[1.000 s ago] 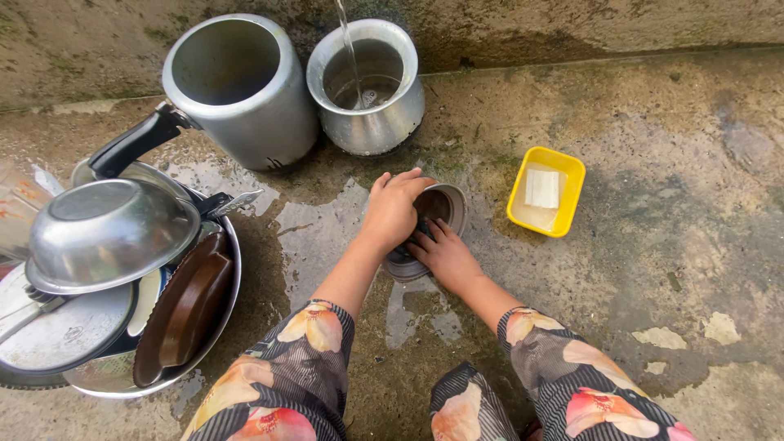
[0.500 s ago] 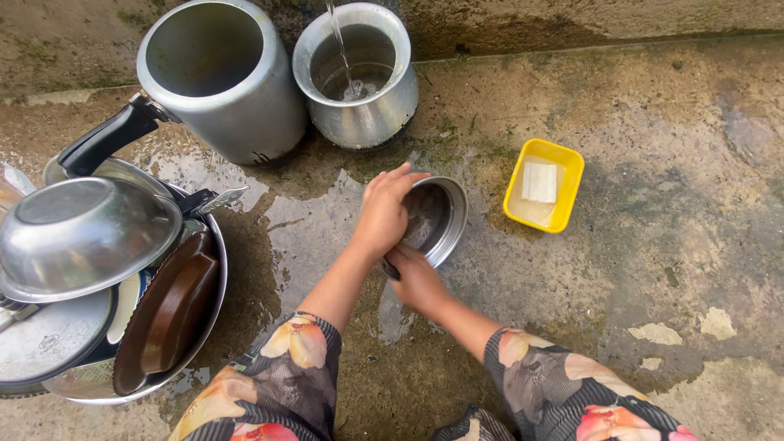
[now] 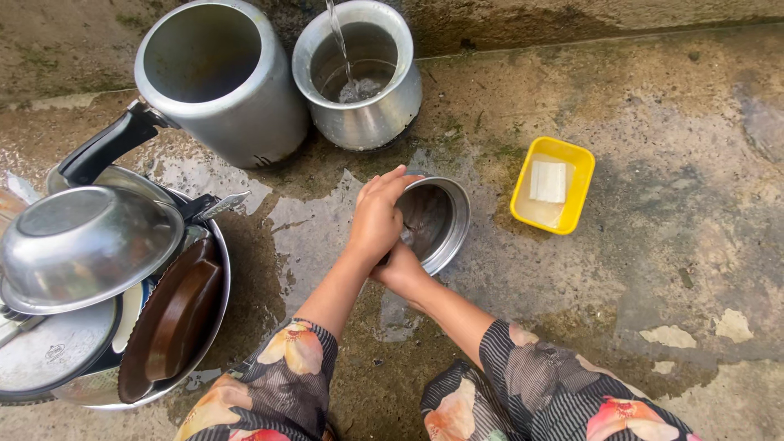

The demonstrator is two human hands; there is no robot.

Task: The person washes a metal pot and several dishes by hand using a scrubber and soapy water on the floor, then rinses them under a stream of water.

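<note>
Left hand: I see my left hand (image 3: 377, 219) curled over the near rim of the small steel pot (image 3: 434, 222), fingers closed on the rim at its 9 o'clock side.
Right hand: my right hand (image 3: 402, 271) sits under the pot at its 7 o'clock edge, pressed against the outer wall; whether the fingers are closed around it I cannot tell, as the left hand covers them.
Small steel pot: tilted on its side on the wet concrete floor (image 3: 653, 204), mouth facing up toward me, near the middle of my view.
Yellow tray: a yellow tray (image 3: 576, 196) with a white soap bar (image 3: 548, 181) lies at 3 o'clock from the pot, near it but apart.
Water pot: a round metal pot (image 3: 359, 77) stands upright at 11 o'clock from the small pot, against the wall, with a stream of water (image 3: 336, 28) falling into it.
Pressure cooker: a tall pressure cooker body (image 3: 220, 82) with a black handle stands just beside the water pot, on its 9 o'clock side.
Dish pile: at 9 o'clock, well apart from my hands, a wide steel basin (image 3: 208, 335) holds an upturned steel bowl (image 3: 82, 245), a brown plate (image 3: 175, 314) and a flat lid (image 3: 49, 351).
</note>
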